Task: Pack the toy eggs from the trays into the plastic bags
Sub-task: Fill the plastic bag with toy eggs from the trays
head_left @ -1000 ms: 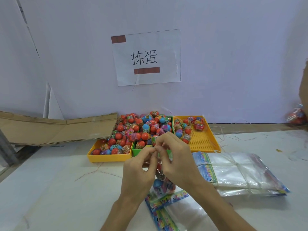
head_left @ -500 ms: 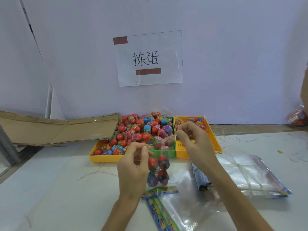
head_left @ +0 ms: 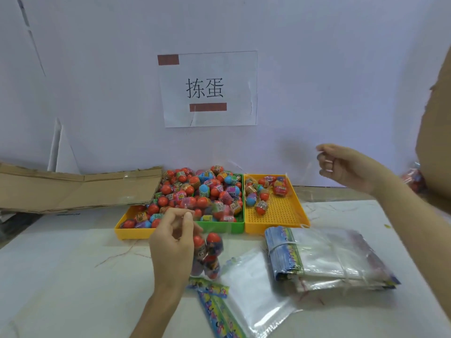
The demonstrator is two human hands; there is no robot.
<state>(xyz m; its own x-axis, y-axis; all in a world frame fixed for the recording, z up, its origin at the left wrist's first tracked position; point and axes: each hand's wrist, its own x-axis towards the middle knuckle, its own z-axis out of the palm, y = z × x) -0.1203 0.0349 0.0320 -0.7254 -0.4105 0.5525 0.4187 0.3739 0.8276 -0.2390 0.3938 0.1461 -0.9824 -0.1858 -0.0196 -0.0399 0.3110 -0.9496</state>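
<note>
I pinch small clear plastic bag of toy eggs (head_left: pixel 207 254) in left fingers (head_left: pixel 188 219) | right fingers (head_left: pixel 325 164) curled, seemingly on thin strip | bag light, slippery; grip neck.

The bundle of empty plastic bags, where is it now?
In the head view, the bundle of empty bags lies on the table, right of centre, just in front of the right-hand yellow tray.

Three trays (head_left: pixel 275 215) sit side by side at the tabletop's (head_left: pixel 61 276) rear edge. A bundle of bags (head_left: pixel 329 257) lies before the rightmost tray. Cardboard (head_left: pixel 73 189) lies left of the trays.
</note>
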